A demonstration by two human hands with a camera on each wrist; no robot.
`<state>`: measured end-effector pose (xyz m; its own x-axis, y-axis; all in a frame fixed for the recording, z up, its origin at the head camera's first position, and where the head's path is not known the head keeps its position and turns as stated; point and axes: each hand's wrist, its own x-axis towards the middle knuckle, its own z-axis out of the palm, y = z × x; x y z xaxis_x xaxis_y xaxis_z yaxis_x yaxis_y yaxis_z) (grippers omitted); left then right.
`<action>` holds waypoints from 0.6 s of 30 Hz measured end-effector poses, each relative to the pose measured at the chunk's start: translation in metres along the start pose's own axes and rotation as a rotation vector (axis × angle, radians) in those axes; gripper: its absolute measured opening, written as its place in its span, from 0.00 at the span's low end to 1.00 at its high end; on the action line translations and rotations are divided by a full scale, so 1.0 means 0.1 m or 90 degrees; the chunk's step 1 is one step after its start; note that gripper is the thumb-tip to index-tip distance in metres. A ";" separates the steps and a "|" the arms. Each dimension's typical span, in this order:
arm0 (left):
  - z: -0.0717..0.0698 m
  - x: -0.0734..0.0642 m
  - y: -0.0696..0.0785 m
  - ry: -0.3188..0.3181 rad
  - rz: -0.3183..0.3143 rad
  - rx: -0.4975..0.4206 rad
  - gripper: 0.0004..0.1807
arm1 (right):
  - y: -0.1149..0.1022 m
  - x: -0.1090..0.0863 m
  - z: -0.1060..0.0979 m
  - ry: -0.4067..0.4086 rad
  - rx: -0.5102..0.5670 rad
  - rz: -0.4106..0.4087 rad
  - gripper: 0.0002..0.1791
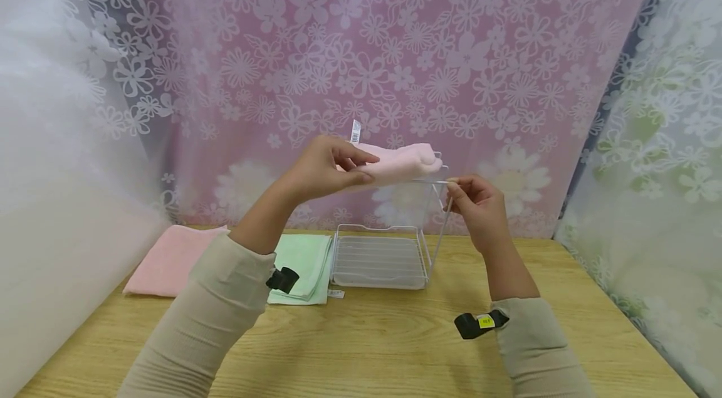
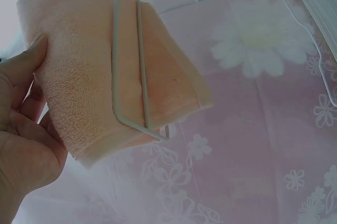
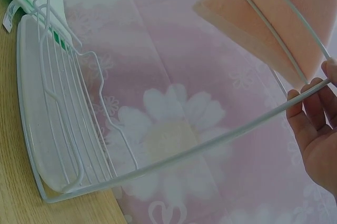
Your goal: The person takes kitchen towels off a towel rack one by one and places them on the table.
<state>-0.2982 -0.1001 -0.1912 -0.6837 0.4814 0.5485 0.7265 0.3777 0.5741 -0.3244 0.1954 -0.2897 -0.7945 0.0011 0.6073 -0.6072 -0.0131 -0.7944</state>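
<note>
A folded pink towel [image 1: 403, 163] with a white label [image 1: 355, 131] lies across the upper bars of a white wire rack [image 3: 221, 135]. My left hand [image 1: 323, 167] holds the towel's left end between thumb and fingers; in the left wrist view two bars run along the towel's side, and the hand [image 2: 29, 145] is apart from them. With thumb and fingertips my right hand [image 1: 479, 204] pinches the rack's upper corner near the towel's right end. Down on the table, the rack's base has wire bars over a whitish tray [image 1: 375, 282].
Left of the rack's base lies a folded mint-green towel [image 1: 301, 263] with a small label [image 1: 336, 294]. Farther left is another pink towel [image 1: 169, 260], partly behind my left sleeve. Everything stands on a wooden table [image 1: 366, 341], with a flowered pink curtain [image 1: 361, 59] behind.
</note>
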 end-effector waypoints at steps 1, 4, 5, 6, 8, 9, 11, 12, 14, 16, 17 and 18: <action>0.00 -0.01 0.00 0.002 -0.002 -0.002 0.11 | 0.00 0.00 0.00 0.000 0.003 0.000 0.08; -0.02 -0.05 -0.01 0.013 -0.006 -0.015 0.10 | 0.00 0.01 0.01 0.001 0.011 0.001 0.09; -0.02 -0.06 -0.02 0.017 -0.009 -0.019 0.10 | 0.00 0.01 0.01 0.000 0.012 0.001 0.10; -0.02 -0.08 -0.03 0.020 -0.012 -0.024 0.10 | 0.00 0.02 0.01 -0.001 0.014 0.002 0.11; -0.03 -0.10 -0.04 0.029 -0.018 -0.025 0.09 | 0.01 0.03 0.01 -0.003 0.012 0.004 0.13; -0.03 -0.11 -0.04 0.031 -0.024 -0.029 0.09 | 0.01 0.03 0.00 -0.005 0.012 0.005 0.14; -0.04 -0.12 -0.05 0.033 -0.032 -0.033 0.09 | 0.01 0.03 0.00 -0.007 0.007 0.006 0.16; -0.04 -0.14 -0.05 0.035 -0.038 -0.034 0.08 | 0.02 0.03 0.00 -0.007 0.006 0.007 0.17; -0.05 -0.16 -0.05 0.039 -0.046 -0.033 0.08 | 0.02 0.02 -0.01 -0.007 0.005 0.008 0.17; -0.05 -0.19 -0.05 0.044 -0.051 -0.032 0.07 | 0.02 0.02 -0.01 -0.005 0.008 0.008 0.16; -0.05 -0.20 -0.05 0.047 -0.052 -0.031 0.07 | 0.02 0.02 -0.01 -0.003 0.009 0.008 0.15; -0.05 -0.21 -0.06 0.050 -0.050 -0.028 0.07 | 0.02 0.02 0.00 -0.002 0.011 0.007 0.14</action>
<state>-0.2883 -0.1164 -0.2029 -0.7427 0.3879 0.5458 0.6682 0.3755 0.6423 -0.3274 0.1958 -0.2900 -0.8008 -0.0028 0.5989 -0.5986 -0.0304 -0.8005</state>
